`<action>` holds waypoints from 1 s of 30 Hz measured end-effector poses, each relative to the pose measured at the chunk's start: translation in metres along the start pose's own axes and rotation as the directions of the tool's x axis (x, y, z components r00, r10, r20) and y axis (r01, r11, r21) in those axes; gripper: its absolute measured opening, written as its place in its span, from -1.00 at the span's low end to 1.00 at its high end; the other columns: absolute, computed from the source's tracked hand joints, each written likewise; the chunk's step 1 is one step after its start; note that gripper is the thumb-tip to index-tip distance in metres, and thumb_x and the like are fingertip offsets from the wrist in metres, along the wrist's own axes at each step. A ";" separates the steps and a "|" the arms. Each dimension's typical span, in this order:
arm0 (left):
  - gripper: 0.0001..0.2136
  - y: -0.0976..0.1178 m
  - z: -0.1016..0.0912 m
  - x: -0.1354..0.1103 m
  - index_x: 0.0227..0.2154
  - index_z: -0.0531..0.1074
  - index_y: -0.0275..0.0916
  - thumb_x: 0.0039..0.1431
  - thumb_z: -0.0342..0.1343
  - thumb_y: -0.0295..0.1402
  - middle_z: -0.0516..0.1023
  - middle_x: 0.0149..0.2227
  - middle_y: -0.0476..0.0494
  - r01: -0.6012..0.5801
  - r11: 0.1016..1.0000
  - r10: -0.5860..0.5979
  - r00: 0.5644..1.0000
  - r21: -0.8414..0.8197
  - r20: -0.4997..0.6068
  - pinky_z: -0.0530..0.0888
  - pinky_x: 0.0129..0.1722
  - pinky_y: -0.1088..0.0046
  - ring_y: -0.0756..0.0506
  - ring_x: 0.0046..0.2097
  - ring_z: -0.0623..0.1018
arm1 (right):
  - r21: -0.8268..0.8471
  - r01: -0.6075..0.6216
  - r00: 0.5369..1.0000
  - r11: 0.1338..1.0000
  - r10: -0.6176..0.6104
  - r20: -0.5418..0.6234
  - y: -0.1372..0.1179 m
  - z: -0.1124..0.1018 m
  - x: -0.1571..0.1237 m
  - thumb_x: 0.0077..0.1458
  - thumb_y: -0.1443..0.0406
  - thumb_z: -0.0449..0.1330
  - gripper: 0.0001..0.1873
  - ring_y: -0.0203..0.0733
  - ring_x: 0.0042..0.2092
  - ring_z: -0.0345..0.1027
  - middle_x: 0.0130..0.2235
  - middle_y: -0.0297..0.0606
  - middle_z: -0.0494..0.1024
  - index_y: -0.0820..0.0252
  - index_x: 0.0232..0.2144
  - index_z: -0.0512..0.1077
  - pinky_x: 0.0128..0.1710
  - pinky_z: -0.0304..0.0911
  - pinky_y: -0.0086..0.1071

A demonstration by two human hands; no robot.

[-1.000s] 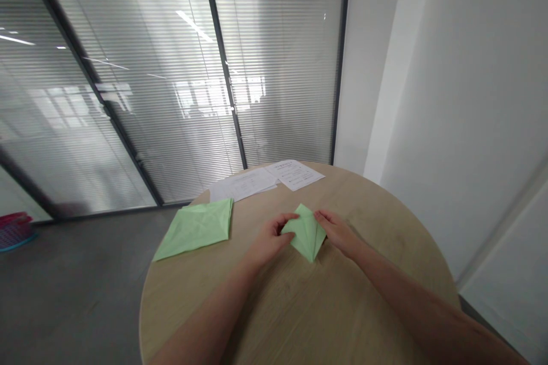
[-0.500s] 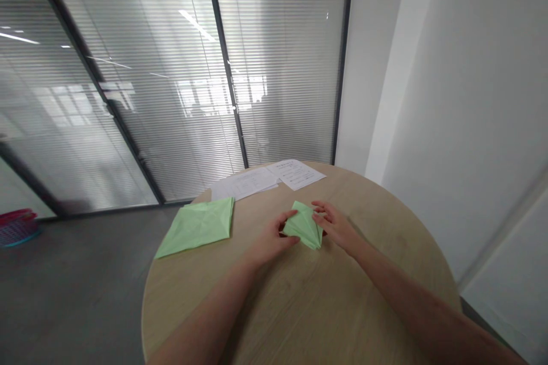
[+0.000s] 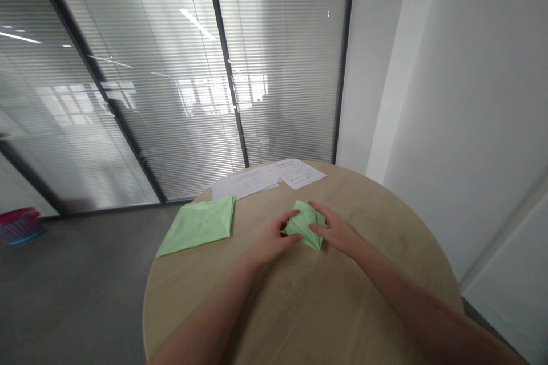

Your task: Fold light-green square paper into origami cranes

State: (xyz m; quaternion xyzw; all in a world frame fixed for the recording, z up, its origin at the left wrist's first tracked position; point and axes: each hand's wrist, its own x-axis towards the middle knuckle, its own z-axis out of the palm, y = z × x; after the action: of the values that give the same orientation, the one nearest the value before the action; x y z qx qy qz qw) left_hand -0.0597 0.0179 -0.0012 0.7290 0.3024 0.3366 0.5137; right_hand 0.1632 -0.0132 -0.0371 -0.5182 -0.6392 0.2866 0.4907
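A small folded piece of light green paper (image 3: 305,222) lies near the middle of the round wooden table (image 3: 299,308). My left hand (image 3: 272,239) pinches its left edge, thumb and fingers closed on the paper. On the right side my right hand (image 3: 333,230) lies over the paper, fingers pressing it down. A larger folded green sheet (image 3: 197,224) rests flat at the table's left edge, away from both hands.
Two white printed sheets (image 3: 268,178) lie at the table's far edge. Glass partitions with blinds (image 3: 171,80) stand behind the table, a white wall (image 3: 462,97) to the right. A pink basket (image 3: 19,223) sits on the grey floor at far left.
The paper's pointed lower end has been folded up, leaving the piece shorter. My right hand moved over the paper and now presses on it. My left hand kept its hold.
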 end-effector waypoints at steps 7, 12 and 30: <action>-0.38 -0.001 0.001 0.001 0.22 0.37 -0.16 0.03 0.29 -0.42 0.61 -0.04 -0.16 -0.017 0.999 0.017 1.000 0.037 0.016 0.53 -0.07 0.25 -0.13 -0.14 0.58 | -0.017 0.002 1.000 1.000 -0.001 0.014 0.003 -0.001 0.001 0.06 0.28 0.28 -0.20 0.07 0.34 0.21 0.38 -0.12 0.26 0.03 0.35 0.22 0.28 0.22 0.04; -0.36 0.000 0.003 0.000 0.23 0.36 -0.21 0.01 0.25 -0.48 0.62 -0.05 -0.17 -0.019 0.999 0.018 1.000 0.049 0.020 0.54 -0.09 0.25 -0.14 -0.15 0.59 | -0.028 0.003 1.000 1.000 -0.004 -0.007 0.005 -0.001 0.001 0.05 0.24 0.31 -0.18 0.10 0.33 0.21 0.38 -0.11 0.26 0.04 0.35 0.22 0.26 0.23 0.06; -0.39 -0.002 0.003 0.001 0.24 0.35 -0.19 0.06 0.21 -0.49 0.62 0.00 -0.19 -0.051 0.995 0.049 0.999 0.088 0.014 0.54 -0.06 0.22 -0.15 -0.13 0.60 | -0.002 -0.012 1.000 1.000 0.012 -0.016 0.001 -0.001 0.000 0.10 0.30 0.22 -0.21 0.06 0.35 0.18 0.39 -0.09 0.22 0.06 0.37 0.17 0.27 0.23 0.02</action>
State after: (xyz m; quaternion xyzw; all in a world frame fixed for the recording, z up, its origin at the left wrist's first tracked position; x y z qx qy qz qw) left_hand -0.0567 0.0172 -0.0037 0.7603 0.2958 0.3314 0.4739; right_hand 0.1648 -0.0125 -0.0379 -0.5248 -0.6324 0.2850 0.4934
